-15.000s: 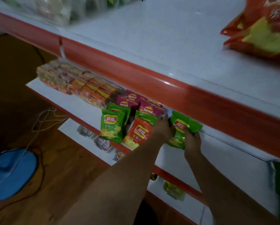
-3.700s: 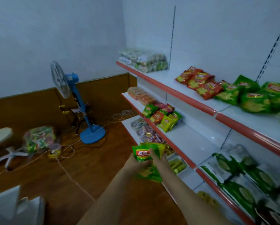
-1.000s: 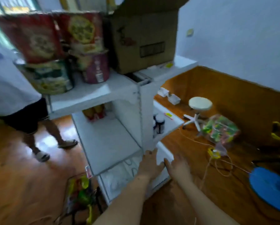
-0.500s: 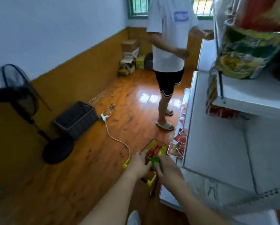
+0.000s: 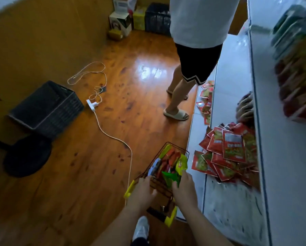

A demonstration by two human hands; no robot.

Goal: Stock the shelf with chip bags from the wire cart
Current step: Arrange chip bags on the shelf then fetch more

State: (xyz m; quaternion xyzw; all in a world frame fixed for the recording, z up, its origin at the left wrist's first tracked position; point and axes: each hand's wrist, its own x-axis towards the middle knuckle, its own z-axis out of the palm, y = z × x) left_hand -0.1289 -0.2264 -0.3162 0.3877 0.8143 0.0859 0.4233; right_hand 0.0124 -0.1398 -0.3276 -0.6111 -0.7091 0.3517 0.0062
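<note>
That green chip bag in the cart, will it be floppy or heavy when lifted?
The green chip bag looks puffy and crinkled, so probably light and floppy. Its glossy film may be slippery. The right hand already rests on it; whether it grips is unclear.

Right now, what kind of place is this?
Likely a small shop or a mock-up of one: white tiered shelving with heaped red snack packets, and a small wire cart of chip bags on the wood floor.
</note>
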